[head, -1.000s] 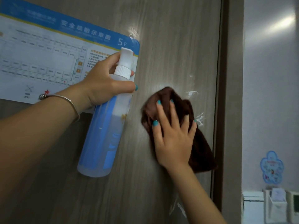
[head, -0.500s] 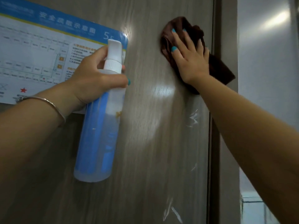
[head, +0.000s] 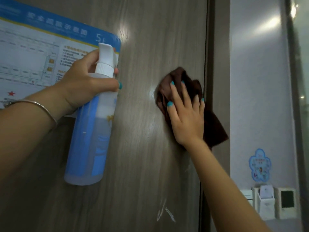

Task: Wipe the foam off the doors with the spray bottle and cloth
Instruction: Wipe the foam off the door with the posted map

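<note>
Near the middle right of the frame, the right hand lies flat with straight fingers, pressing the brown cloth on the door by its edge. At middle left, the left hand grips the spray bottle. Wiping is under way. White foam streaks sit low down, so the cloth should probably go there next.

Door: wood-grain finish, smooth, with a soft sheen. Cloth: brown, matt, soft fabric. Bottle: translucent plastic, white plastic sprayer. Poster: glossy printed sheet. Bangle: polished metal.
</note>
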{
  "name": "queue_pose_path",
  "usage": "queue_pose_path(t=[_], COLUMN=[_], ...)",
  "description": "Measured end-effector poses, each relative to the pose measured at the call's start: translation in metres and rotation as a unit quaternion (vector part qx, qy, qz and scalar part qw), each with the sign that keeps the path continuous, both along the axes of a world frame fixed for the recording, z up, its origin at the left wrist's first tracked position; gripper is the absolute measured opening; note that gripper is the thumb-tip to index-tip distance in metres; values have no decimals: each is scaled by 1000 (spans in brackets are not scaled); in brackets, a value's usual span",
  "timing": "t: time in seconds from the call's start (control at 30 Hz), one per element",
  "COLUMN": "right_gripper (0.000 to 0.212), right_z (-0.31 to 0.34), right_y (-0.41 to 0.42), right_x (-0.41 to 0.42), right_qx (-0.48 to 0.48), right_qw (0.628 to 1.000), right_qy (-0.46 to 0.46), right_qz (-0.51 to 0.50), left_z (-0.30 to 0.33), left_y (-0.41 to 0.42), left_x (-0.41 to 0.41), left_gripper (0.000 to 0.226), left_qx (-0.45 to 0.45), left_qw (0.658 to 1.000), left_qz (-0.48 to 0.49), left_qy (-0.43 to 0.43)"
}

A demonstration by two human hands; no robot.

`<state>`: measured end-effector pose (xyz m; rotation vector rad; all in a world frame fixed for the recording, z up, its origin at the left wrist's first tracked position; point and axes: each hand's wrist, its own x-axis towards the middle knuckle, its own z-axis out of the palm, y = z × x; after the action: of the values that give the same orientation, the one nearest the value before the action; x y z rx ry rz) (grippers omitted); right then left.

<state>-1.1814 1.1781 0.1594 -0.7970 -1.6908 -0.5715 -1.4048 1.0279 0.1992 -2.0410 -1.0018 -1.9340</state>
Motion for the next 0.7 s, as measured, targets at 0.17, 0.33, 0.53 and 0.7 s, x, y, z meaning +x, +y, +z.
queue_pose_path(t=[0.17,0.33,0.53,0.7], right_gripper=[53,53,51,57], right_z=[-72,-125,-102,-29], right_y=[1,0,1,2], right_x=[3,1,2,2], right_qx=[-41,-74,-81,-36], right_qw=[999,997,995,998], right_qy=[0,19,55,53], right_qz=[16,16,30,14], left_z=[0,0,0,0], left_y=[1,1,3,5], left_x=[0,1,-2,-2], left_gripper=[71,76,88,84], left_qx=[-5,4,7,7], left_qw=[1000,1000,1000,1000], left_qz=[-6,1,4,1], left_qy=[-3,-3,4,7])
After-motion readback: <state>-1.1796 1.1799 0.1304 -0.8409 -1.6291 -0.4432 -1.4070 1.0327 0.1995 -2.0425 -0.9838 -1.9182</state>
